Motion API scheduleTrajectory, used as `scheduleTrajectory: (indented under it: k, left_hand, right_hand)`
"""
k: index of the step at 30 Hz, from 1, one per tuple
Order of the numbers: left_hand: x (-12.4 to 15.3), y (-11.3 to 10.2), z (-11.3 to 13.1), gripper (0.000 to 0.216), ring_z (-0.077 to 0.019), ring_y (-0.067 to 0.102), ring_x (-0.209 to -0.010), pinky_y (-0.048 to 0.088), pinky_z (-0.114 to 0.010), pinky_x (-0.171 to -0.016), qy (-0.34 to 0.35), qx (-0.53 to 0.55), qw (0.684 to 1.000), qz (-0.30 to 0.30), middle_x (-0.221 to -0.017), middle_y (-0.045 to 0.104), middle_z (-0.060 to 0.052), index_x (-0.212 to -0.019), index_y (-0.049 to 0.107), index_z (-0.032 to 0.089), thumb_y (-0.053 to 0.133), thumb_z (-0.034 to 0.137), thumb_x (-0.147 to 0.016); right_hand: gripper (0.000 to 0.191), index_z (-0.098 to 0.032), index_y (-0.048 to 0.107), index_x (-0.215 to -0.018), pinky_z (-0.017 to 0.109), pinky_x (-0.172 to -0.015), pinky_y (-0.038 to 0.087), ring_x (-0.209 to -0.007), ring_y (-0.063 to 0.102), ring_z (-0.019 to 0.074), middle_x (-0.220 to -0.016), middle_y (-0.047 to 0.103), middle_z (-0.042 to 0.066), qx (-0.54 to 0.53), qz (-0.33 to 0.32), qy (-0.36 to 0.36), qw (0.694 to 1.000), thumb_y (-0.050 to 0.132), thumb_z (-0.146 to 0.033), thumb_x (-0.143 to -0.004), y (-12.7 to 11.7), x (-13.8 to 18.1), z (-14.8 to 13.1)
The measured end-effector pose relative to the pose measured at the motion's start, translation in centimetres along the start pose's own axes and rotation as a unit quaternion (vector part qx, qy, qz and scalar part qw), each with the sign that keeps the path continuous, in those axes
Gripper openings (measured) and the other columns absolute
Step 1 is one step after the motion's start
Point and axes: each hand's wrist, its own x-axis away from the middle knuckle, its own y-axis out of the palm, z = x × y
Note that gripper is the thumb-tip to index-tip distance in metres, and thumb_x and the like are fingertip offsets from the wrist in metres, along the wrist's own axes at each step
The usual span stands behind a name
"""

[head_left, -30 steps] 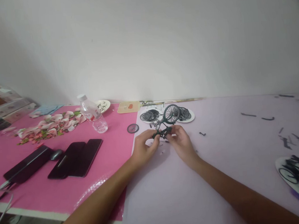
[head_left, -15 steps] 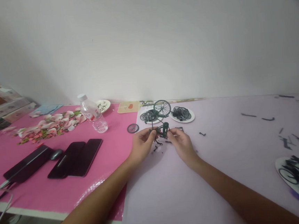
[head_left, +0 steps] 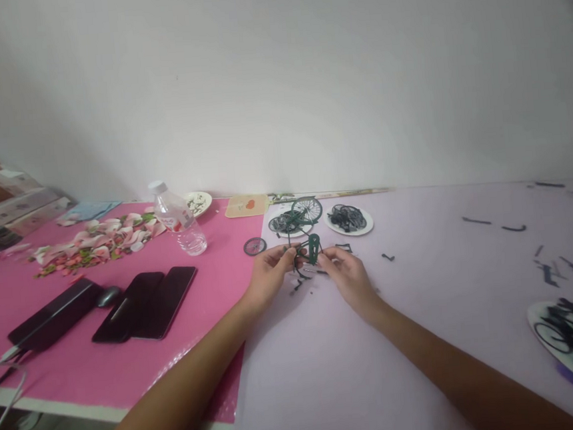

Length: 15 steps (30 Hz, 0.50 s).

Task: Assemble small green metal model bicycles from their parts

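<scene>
A dark model bicycle, with one spoked wheel at its far end, is held just above the table between both my hands. My left hand pinches the frame from the left. On the other side, my right hand pinches the frame's edge near the chain guard. Beneath the hands lie several small dark parts, partly hidden. A loose wheel rests on the pink surface, left of my left hand.
Two white plates with black wheels and parts stand behind my hands. Another plate at the right bears dark bicycles. A clear bottle, two phones, a power bank and pink petals are on the left.
The model bicycle has tilted, its wheel moving slightly down and to the left. Both hands keep their grip and have barely shifted.
</scene>
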Motion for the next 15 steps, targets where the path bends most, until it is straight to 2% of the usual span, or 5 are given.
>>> scheduleTrajectory:
  k: [5,9,12,15]
  left_hand:
    - [0.1,0.1,0.3,0.039,-0.0185,0.069,-0.086,0.057,-0.035,-0.087,0.001,-0.008,1.000,0.005,-0.098,0.077,-0.010,-0.112,0.079,0.014,0.071,0.047,-0.093]
    - [-0.2,0.0,0.4,0.040,-0.0187,0.070,-0.085,0.058,-0.035,-0.085,0.007,-0.012,1.000,0.027,-0.100,0.077,-0.010,-0.109,0.079,0.013,0.072,0.049,-0.091]
    - [-0.5,-0.2,0.4,0.041,-0.0182,0.070,-0.085,0.057,-0.034,-0.086,0.020,-0.011,0.998,0.053,-0.102,0.078,-0.010,-0.109,0.079,0.014,0.074,0.049,-0.089]
    - [-0.8,-0.5,0.4,0.042,-0.0199,0.071,-0.091,0.056,-0.034,-0.087,0.029,-0.019,0.997,0.069,-0.106,0.078,-0.012,-0.111,0.078,0.014,0.075,0.049,-0.088]
  right_hand:
    - [0.034,-0.020,0.068,-0.086,0.031,-0.074,0.045,-0.080,0.060,0.0202,-0.088,0.069,0.004,0.033,0.003,-0.014,0.999,0.067,-0.054,-0.091,-0.5,-0.4,-0.5]
    - [0.039,-0.020,0.070,-0.092,0.031,-0.076,0.045,-0.086,0.061,0.0212,-0.092,0.071,0.005,0.076,0.037,-0.020,0.996,0.054,-0.056,-0.097,-1.6,-1.5,-0.9]
    - [0.046,-0.020,0.070,-0.098,0.030,-0.068,0.043,-0.074,0.057,0.0190,-0.086,0.067,0.005,0.104,0.075,-0.017,0.992,0.050,-0.061,-0.097,-3.3,-2.6,-1.4]
    - [0.049,-0.020,0.071,-0.103,0.029,-0.058,0.036,-0.060,0.048,0.0170,-0.070,0.060,0.001,0.171,0.069,-0.004,0.983,0.051,-0.064,-0.096,-5.5,-3.5,-2.5]
